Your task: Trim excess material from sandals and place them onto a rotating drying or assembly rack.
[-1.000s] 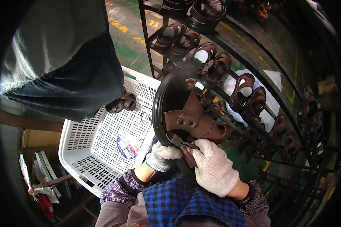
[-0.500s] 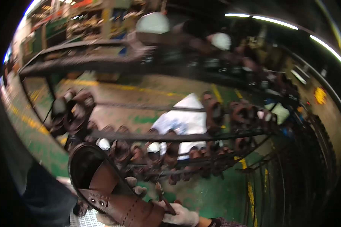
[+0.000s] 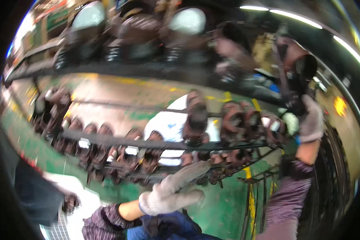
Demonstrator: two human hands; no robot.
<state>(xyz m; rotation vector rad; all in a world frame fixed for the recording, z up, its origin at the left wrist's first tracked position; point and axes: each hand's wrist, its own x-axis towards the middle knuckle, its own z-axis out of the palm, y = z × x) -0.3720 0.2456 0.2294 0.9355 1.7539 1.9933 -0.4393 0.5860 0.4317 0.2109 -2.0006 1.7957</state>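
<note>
Up at the right, we see our right hand [image 3: 311, 120], gloved, raised high and clenched around a dark brown sandal [image 3: 296, 76], which stands above the fist with its sole turned outward (motion blur hides the straps). Our left hand [image 3: 170, 196], also gloved, hangs low and holds nothing, fingers stretched toward the metal rack [image 3: 148, 142] of brown sandals. A white basket [image 3: 74, 216] sits lower left.

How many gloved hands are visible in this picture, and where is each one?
2. The left hand is low in the middle, below the shoe rack, empty. The right hand is raised at the right, holding a dark sandal. The picture is blurred, so others may be hidden.
</note>
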